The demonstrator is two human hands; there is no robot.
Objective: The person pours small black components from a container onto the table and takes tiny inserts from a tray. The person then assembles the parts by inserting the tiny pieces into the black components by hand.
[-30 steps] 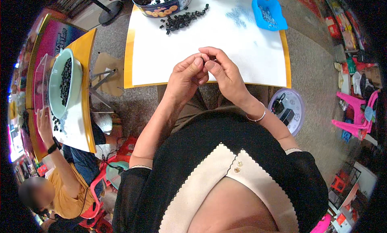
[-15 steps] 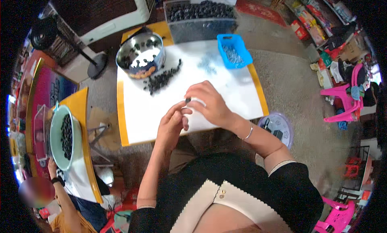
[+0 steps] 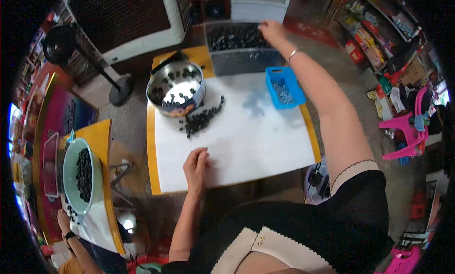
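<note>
The place looks like a crowded workshop or shop, with shelves of goods at the right, a standing fan (image 3: 61, 44) at the left and a small yellow table (image 3: 152, 146) covered by a white sheet (image 3: 246, 141).

The right hand (image 3: 271, 31) is stretched far forward over the grey crate (image 3: 239, 48) full of small black pieces; its fingers bend down into the pile, but I cannot tell if the grip is already closed on any piece. The left hand (image 3: 195, 166) lies flat and relaxed on the near part of the white sheet, holding nothing.

Just beside the right forearm stands a blue tray (image 3: 283, 86) with small metal parts. At the far left of the sheet stands a steel bowl (image 3: 175, 89) with some black pieces, and a loose heap of black pieces (image 3: 201, 120) lies on the sheet next to it.

In my judgement the risk is the long reach: the forearm passes close over the blue tray and could push it off the edge, and pieces carried back could drop on the floor.

At the left a second person's hand (image 3: 64, 219) is near a green bowl (image 3: 80, 176) on another table.
</note>
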